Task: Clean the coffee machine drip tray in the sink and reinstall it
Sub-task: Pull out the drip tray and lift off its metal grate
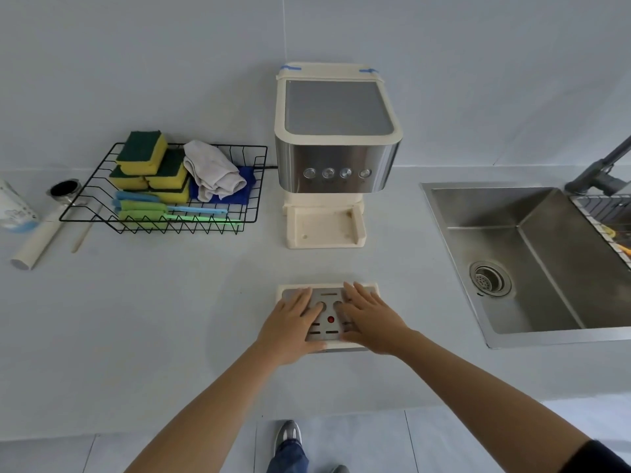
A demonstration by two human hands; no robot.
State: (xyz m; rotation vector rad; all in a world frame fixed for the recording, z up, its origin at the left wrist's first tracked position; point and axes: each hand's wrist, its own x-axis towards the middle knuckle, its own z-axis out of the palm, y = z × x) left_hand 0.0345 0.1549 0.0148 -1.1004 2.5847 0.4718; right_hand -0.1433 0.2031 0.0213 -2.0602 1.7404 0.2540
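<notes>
From the head view I see the drip tray (329, 299) lying flat on the counter (170, 319), well in front of the coffee machine (336, 155) and apart from it. My left hand (290, 322) rests on the left part of its metal grate and my right hand (370, 319) on the right part. The fingers of both are straight and a little spread, lying on top, not curled around the rim. Between the two hands the middle of the grate shows, with a red dot. The slot at the foot of the machine stands empty. The sink (532, 254) is to the right, well apart from the tray.
</notes>
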